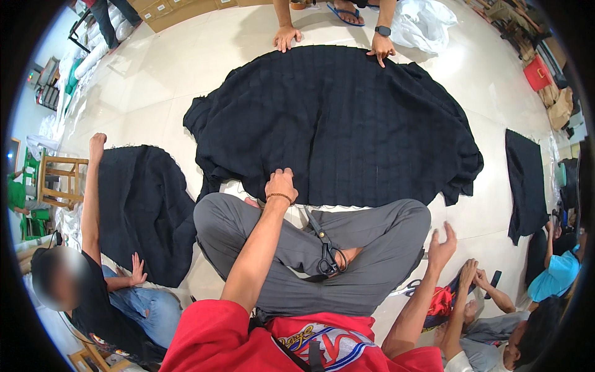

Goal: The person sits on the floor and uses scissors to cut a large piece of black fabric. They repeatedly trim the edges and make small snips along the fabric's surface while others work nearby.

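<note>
A large dark cloth (347, 124) lies spread over the floor in front of my crossed legs, its edges rumpled and frayed. My left hand (282, 185) is closed on its near edge, with the fingers curled over the fabric. Beyond my right knee, my right hand (442, 245) is raised with fingers apart and holds nothing. Black-handled scissors (333, 255) rest in my lap, blades pointing toward the cloth. Across from me, another person's hands (287, 38) press on or beside the far edge of the cloth.
On the left, a co-worker handles another dark cloth (142, 211). A third dark piece (525, 180) lies at the right, near other seated people. A second pair of scissors (410, 287) is on the floor by my right forearm. Cardboard boxes (186, 12), a white plastic bag (424, 25) and a wooden chair (61, 180) stand around.
</note>
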Motion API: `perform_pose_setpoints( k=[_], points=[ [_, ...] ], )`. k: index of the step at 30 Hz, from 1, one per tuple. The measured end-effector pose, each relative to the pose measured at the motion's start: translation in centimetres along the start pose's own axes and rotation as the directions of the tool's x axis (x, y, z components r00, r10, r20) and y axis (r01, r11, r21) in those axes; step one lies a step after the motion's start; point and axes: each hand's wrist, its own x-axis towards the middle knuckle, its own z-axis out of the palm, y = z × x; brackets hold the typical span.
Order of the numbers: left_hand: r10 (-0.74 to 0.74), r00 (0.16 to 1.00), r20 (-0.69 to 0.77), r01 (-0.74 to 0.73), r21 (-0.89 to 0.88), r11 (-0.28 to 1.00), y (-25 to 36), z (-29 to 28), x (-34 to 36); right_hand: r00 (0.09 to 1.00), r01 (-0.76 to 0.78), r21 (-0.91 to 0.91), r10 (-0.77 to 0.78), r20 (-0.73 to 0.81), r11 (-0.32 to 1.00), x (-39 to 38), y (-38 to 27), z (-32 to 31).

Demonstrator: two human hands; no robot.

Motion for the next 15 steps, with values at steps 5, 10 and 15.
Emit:
perform_pose_setpoints(
  k=[5,10,15],
  points=[
    [0.190,0.971,0.147,-0.144,-0.274,0.951,0.4,0.8,-0.9,0.992,-0.102,0.254,0.080,0.095,0.962,3.5,-9.7,-4.4],
    [0.615,0.780,0.119,-0.594,-0.173,0.786,2.7,2.5,-1.4,0.614,-0.328,0.626,-0.344,0.710,0.708,-0.5,-21.6,-7.1],
    [0.688,0.706,0.171,-0.700,0.014,0.714,3.2,4.3,-1.2,0.391,-0.047,0.418,-0.369,0.843,0.907,-4.6,-26.0,-6.7]
  ],
)
